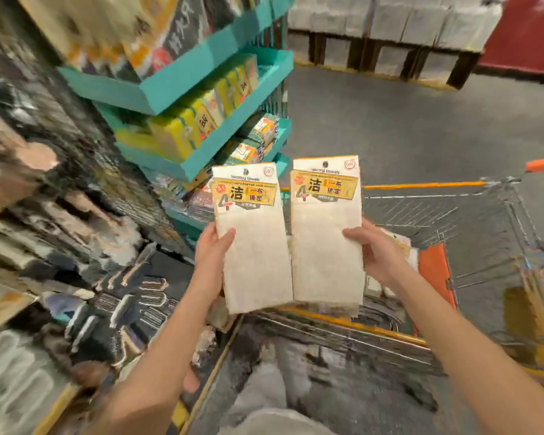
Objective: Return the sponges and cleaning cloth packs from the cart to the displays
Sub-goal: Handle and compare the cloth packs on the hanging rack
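The left hand (pixel 212 255) and right hand (pixel 374 252) each hold one cloth pack upright: the left pack (pixel 255 249) stands just beside the right pack (pixel 325 237). Thumbs lie on the pack fronts. The cart (pixel 421 185) sits behind and below the right fingers. The tiered display (pixel 208 152), with sponge packs (pixel 182 130) in its trays, stands beyond and left of the left fingers.

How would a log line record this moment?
left hand: grips left cloth pack | right hand: grips right cloth pack | both upright by cart | teal display ahead-left
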The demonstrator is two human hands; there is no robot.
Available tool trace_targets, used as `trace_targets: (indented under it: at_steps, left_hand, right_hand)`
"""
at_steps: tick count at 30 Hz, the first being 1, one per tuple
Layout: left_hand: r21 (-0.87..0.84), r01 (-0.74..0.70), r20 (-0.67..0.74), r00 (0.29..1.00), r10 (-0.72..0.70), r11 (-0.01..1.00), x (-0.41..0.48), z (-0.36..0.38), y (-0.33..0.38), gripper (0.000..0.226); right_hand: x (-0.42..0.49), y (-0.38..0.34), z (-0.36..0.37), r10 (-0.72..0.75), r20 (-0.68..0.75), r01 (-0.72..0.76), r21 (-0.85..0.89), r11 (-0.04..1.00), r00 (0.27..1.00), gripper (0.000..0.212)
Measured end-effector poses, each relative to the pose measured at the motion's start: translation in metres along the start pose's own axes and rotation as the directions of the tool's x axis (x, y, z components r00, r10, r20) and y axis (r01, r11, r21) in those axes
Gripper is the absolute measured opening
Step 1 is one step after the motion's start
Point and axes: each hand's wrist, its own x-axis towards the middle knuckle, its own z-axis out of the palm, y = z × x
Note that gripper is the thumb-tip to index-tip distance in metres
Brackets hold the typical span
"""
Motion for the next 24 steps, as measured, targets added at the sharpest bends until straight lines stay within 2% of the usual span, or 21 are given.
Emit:
trace_targets:
  at_steps: [5, 11, 15, 19, 24]
  left_hand:
    - [-0.12, -0.067, -0.223, 0.974, 0.039, 0.99, -0.066, -0.078, 0.021, 0.025]
    - [-0.199, -0.209, -0.457, 0.884, 0.098, 0.957, -0.141, -0.188, 0.044, 0.016]
    - [-0.233, -0.282, -0.603, 0.793, 0.089, 0.931, -0.192, -0.272, 0.05, 0.037]
    - [-0.181, -0.317, -0.709, 0.698, 0.1, 0.931, -0.233, -0.352, 0.054, 0.026]
    - [-0.169, -0.331, -0.787, 0.613, 0.076, 0.928, -0.261, -0.462, 0.05, 0.029]
  right_hand:
    - [-0.013, -0.005, 0.082, 0.018, 0.283, 0.009, -0.093, 0.996, 0.959, 0.033]
    - [-0.012, 0.012, 0.207, 0.085, 0.491, 0.008, -0.183, 0.983, 0.867, 0.037]
    - [-0.015, 0.038, 0.297, 0.162, 0.643, -0.026, -0.215, 0.976, 0.749, 0.044]
    - [-0.029, 0.066, 0.389, 0.219, 0.784, -0.033, -0.246, 0.969, 0.581, 0.044]
    - [-0.047, 0.104, 0.502, 0.216, 0.83, -0.03, -0.234, 0.972, 0.514, 0.04]
